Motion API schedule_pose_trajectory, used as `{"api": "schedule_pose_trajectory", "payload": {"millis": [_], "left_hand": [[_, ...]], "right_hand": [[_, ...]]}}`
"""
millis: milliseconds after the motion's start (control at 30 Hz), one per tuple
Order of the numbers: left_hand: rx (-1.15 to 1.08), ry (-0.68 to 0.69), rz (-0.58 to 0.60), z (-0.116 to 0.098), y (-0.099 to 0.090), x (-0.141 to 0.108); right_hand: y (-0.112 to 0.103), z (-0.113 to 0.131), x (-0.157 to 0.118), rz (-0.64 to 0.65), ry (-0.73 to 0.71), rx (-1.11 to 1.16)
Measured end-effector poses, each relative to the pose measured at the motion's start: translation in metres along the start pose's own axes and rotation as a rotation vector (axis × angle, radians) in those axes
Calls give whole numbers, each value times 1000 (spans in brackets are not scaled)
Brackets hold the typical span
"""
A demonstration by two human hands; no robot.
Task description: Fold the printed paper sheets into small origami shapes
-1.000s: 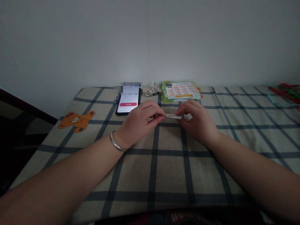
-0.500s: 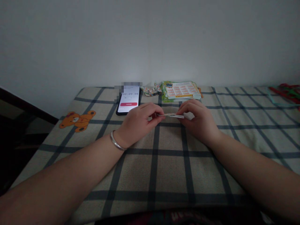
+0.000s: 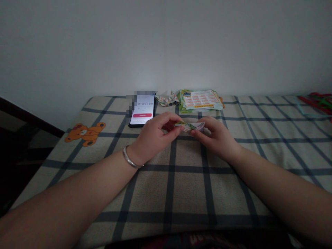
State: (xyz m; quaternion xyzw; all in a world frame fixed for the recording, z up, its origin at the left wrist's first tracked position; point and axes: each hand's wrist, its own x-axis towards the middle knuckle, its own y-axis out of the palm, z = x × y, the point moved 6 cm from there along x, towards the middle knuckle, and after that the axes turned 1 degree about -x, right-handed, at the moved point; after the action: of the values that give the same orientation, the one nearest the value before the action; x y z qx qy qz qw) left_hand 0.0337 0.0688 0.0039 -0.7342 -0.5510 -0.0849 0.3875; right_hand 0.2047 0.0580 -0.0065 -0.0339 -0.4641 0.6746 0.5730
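A small folded piece of printed paper (image 3: 190, 127) is held between my two hands, a little above the checked tablecloth. My left hand (image 3: 159, 131) pinches its left end between thumb and fingers; a silver bangle circles that wrist. On the other side, my right hand (image 3: 216, 133) grips the paper's right part, thumb on the near face and fingers behind. Green and pinkish print shows on the folded faces. Beyond the hands lie a stack of printed paper sheets (image 3: 201, 99) and a folded paper shape (image 3: 168, 99) with similar print.
A phone (image 3: 142, 110) showing a running timer lies behind my left hand. An orange bear picture (image 3: 85, 133) is on the checked tablecloth (image 3: 150, 197) at the left. Red and green items (image 3: 320, 103) sit at the far right. A wall (image 3: 166, 45) rises behind the table.
The folded paper has turned from nearly edge-on, so its printed faces now show. My right thumb has shifted left along it, and both hands are slightly closer together.
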Motion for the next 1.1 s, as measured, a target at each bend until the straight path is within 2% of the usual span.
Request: {"api": "schedule_pose_trajectory", "payload": {"millis": [167, 433, 600, 833, 1100], "left_hand": [[53, -9, 5, -1, -1, -1], [189, 164, -45, -8, -4, -2], [147, 244, -58, -13, -7, -4], [191, 383, -3, -20, -8, -6], [241, 480, 92, -31, -3, -8]], "right_hand": [[7, -8, -1, 64, 132, 194], [14, -9, 0, 120, 261, 514], [16, -8, -1, 136, 311, 646], [18, -12, -3, 159, 355, 733], [20, -17, -4, 156, 281, 696]]}}
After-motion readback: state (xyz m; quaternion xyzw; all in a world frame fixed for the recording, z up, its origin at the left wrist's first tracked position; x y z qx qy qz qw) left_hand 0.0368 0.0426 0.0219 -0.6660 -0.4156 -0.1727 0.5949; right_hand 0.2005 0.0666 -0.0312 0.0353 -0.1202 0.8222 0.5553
